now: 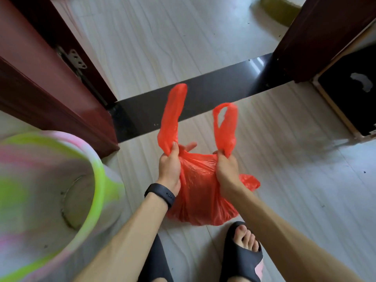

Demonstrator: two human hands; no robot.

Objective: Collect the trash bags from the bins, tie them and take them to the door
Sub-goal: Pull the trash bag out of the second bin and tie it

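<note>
A red plastic trash bag (200, 192) hangs just above the pale floor in front of my feet. My left hand (169, 166), with a black band on the wrist, grips the base of the bag's left handle. My right hand (226, 171) grips the base of the right handle. Both handle loops stick upward, apart and untied. An empty bin (85, 159) with a lime-green and pink rim stands at the lower left, blurred, with no bag in it.
A dark threshold strip (203, 94) crosses the doorway ahead. A dark red door (30, 64) with a metal hinge stands open at the left, a dark door frame (317, 37) at the right. A black box (350, 88) sits at the right. Black slippers are on my feet.
</note>
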